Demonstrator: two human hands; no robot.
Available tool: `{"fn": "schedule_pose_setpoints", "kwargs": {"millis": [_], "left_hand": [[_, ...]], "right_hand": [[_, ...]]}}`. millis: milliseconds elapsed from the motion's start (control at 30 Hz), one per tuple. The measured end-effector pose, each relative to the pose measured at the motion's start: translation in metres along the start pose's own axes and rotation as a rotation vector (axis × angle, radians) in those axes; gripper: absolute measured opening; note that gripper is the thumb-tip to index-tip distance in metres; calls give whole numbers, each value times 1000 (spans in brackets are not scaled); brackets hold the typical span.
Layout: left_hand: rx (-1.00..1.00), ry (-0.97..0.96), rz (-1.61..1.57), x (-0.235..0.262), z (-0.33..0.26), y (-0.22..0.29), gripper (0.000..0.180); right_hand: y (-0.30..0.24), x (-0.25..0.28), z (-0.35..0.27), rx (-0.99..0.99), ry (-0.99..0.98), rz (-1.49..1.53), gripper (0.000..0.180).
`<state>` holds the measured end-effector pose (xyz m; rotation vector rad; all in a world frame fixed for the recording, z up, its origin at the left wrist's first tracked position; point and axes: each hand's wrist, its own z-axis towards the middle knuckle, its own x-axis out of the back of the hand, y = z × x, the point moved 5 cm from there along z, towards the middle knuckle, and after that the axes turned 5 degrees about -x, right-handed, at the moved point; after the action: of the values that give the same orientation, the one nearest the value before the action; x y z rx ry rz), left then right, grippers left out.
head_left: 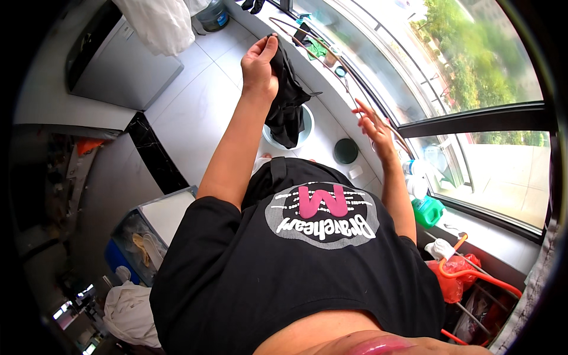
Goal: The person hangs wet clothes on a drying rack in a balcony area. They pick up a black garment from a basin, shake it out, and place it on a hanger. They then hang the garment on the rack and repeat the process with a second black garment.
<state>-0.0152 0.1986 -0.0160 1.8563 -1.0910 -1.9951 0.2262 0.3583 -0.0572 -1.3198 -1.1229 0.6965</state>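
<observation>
My left hand [259, 70] is raised ahead of me, thumb and fingers pinched on the top edge of a black garment [287, 97]. The dark cloth hangs down in folds, its lower end in front of a pale round bucket [309, 125] on the floor. What kind of garment it is does not show. My right hand [374, 127] is up by the windowsill with its fingers apart. Beside those fingers runs a long thin brown loop [322, 47]; whether they touch it, I cannot tell.
Bottles and a green jug [427, 210] line the sill [503, 239] at right. A dark green round lid [346, 151] lies on the tiled floor [204, 89]. A grey cabinet [127, 74] stands at far left, a bin [137, 236] at near left. A red bag [452, 275] is at lower right.
</observation>
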Motion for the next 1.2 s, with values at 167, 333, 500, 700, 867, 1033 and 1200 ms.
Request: {"fn": "schedule_pose_setpoints", "kwargs": {"millis": [167,333,500,700,867,1033,1200], "left_hand": [[8,-138,89,10,1,7,14],[-37,-252,223,7,1,16,14],[-70,-315,439,9,6,24,16],[-104,-428,667,8,7,33,19],[-115,-437,730,9,9,36,20],[-117,-493,778,-5,3,32,20],[-151,-489,846,-8,2,29,20]], "right_hand": [[-12,3,-23,-155,-56,-20,65],[-12,-6,-26,-198,-91,157,64],[-13,-13,-28,-226,-167,276,62],[-20,-12,-36,-248,-272,272,67],[-27,-10,-45,-274,-301,425,70],[-22,-6,-50,-313,-287,348,74],[-23,-5,-55,-312,-283,441,74]]}}
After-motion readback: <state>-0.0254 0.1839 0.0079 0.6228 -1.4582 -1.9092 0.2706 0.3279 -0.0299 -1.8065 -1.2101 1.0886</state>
